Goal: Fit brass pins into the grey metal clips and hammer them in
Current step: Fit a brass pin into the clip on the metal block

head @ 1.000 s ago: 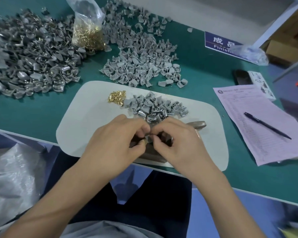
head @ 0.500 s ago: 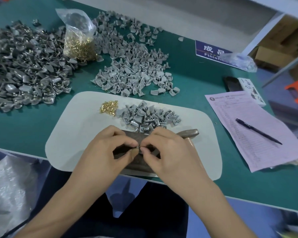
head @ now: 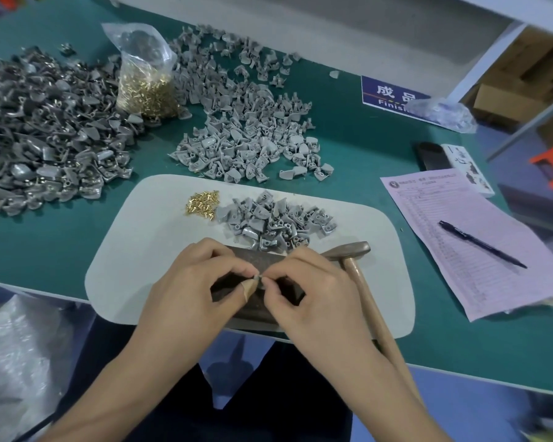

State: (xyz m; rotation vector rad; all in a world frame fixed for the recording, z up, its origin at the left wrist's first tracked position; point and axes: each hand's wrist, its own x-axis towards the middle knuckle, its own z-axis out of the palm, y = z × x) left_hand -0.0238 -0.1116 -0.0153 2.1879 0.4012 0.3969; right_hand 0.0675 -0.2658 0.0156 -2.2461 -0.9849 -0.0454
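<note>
Grey clip sits pinched between both hands at near centre, mostly hidden by fingertips; whether a pin is already in it, cannot tell. Left hand curls thumb and forefinger onto the clip from the left, tape on the thumb tip. Right hand pinches at the same spot from the right, other fingers curled under. Both hover over a dark metal block on the white mat.

Just beyond the hands: small heap of grey clips, with loose brass pins to its left, both on the mat. Hammer lies to the right, head near the block, handle running toward the near edge, ungripped.

Further out on the green worktop: lighter clip pile far centre, darker pile far left, bag of pins between them. Paper form and pen on the right.

Risks, as judged: pin is tiny, could slip from the pinch and roll off the mat; pin started crooked would bend under the hammer; fingers close to the clip could get struck.
</note>
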